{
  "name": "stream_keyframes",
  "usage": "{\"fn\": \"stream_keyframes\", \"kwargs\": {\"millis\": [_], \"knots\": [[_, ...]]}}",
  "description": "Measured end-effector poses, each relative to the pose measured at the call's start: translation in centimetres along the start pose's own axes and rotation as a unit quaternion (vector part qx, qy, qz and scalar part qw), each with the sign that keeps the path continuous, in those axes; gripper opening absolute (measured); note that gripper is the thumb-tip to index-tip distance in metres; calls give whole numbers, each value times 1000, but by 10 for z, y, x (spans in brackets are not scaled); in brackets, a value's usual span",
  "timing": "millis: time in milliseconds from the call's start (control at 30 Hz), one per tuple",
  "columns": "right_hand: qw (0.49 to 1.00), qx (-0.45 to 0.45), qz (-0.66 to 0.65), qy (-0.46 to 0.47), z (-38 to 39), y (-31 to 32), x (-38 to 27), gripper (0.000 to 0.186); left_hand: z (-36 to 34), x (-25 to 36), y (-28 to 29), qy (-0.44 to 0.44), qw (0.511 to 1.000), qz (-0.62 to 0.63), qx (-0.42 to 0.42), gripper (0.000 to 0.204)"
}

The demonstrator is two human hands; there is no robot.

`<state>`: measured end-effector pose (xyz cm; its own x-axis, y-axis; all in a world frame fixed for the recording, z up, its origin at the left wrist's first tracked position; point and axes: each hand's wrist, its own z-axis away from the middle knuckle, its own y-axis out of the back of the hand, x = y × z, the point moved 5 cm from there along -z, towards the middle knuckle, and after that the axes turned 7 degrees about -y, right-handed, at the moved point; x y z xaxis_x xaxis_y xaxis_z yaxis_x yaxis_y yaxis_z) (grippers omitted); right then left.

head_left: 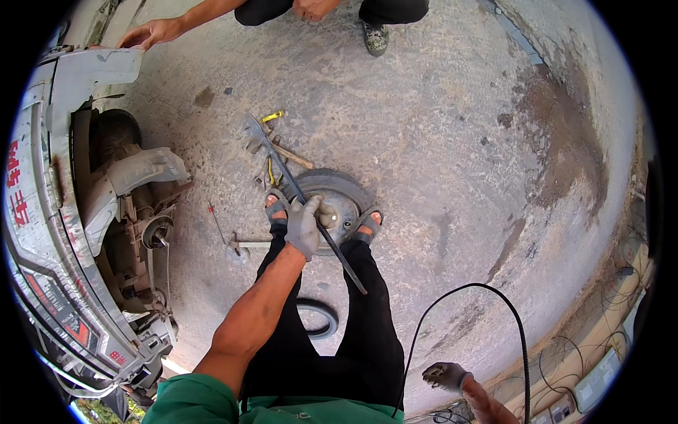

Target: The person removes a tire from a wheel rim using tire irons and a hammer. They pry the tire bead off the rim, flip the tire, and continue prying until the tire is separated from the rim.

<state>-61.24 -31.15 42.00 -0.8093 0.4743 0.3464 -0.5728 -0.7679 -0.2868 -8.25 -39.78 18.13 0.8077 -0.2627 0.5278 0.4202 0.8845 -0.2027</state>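
Observation:
My left hand [304, 227], in a grey glove, is closed round a long dark pry bar [284, 172]. The bar slants from the far left, where its end looks flat and broad, to above my right leg. Beneath it a wheel with a black tyre [351, 185] and a dusty metal rim [344, 209] lies flat between my sandalled feet. Part of the rim is hidden by my hand and the bar. My gloved right hand [446, 376] is off to the lower right, away from the wheel, its fingers loosely bent and nothing visible in them.
Beyond the wheel lie a wooden-handled hammer [293, 157] and yellow-handled tools [273, 116]. A smaller tyre [323, 319] rests behind my legs. At left stands a vehicle [60, 205] with exposed wheel parts. Another person's hand [153, 32] touches it. A black cable [487, 285] loops at right.

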Motion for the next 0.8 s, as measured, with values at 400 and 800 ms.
{"fn": "stream_keyframes", "kwargs": {"millis": [400, 800], "knots": [[974, -146, 132, 109, 72, -116, 29, 30, 91, 119, -14, -12, 991, -57, -121, 16], [936, 191, 45, 291, 213, -26, -167, 31, 201, 218, -41, -63, 974, -121, -183, 13]]}}
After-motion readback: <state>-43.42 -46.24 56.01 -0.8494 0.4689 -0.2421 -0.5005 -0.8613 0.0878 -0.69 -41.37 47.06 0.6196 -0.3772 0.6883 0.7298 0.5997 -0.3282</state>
